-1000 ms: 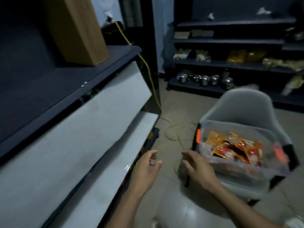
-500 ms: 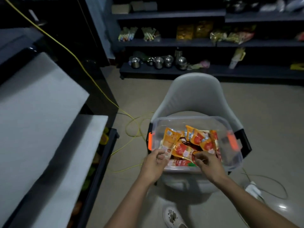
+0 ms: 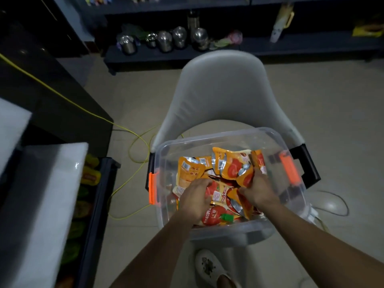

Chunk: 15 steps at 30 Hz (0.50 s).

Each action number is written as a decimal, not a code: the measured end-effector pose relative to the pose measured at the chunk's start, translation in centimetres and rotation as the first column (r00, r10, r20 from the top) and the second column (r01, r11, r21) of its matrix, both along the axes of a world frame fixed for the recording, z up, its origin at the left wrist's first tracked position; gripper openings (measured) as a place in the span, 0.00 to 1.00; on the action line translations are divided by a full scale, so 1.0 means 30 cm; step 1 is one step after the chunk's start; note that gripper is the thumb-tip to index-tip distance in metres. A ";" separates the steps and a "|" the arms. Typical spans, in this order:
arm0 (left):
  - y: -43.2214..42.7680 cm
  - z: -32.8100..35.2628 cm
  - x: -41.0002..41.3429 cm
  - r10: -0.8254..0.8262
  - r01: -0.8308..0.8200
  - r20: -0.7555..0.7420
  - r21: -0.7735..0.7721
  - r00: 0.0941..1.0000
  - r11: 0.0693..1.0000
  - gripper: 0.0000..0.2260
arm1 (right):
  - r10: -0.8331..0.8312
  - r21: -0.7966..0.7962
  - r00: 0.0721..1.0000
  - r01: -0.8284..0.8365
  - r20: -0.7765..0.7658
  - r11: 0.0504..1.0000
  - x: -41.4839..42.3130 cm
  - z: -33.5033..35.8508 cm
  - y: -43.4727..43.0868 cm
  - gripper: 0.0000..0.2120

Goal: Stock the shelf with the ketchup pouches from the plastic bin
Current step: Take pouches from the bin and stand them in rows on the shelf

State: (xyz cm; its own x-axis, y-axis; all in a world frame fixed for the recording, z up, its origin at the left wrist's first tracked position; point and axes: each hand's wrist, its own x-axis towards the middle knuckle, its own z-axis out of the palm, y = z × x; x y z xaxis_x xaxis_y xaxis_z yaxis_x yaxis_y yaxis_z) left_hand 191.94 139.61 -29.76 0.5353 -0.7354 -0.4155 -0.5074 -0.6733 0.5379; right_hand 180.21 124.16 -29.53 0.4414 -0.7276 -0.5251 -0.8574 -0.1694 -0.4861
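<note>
Head cam looks down past the dark shelf [image 3: 101,204] at 9 o'clock, then the grey chair [image 3: 220,94] dead centre, with the clear plastic bin [image 3: 228,231] perched on its seat. Ketchup pouches [image 3: 230,167] are heaped inside the bin, mostly toward its 3 o'clock side. The person's left hand [image 3: 195,196] has fingers curled down into the pile, gripping pouches. Right hand [image 3: 257,190] is clamped round a bunch at 1 o'clock. Risk imo: slick pouches grabbed by the fistful could slide out on the way to the shelf, and a hard tug might skid the bin off that rounded seat.

Ketchup pouches [image 3: 232,167] in left hand [image 3: 194,197], right hand [image 3: 258,189] — inside plastic bin [image 3: 168,161]
</note>
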 end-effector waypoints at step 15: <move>-0.188 -0.035 0.021 -0.607 0.344 0.348 0.581 0.715 0.738 0.26 | 0.089 -0.276 0.996 -0.080 0.019 0.958 -0.038 -0.054 -0.021 0.22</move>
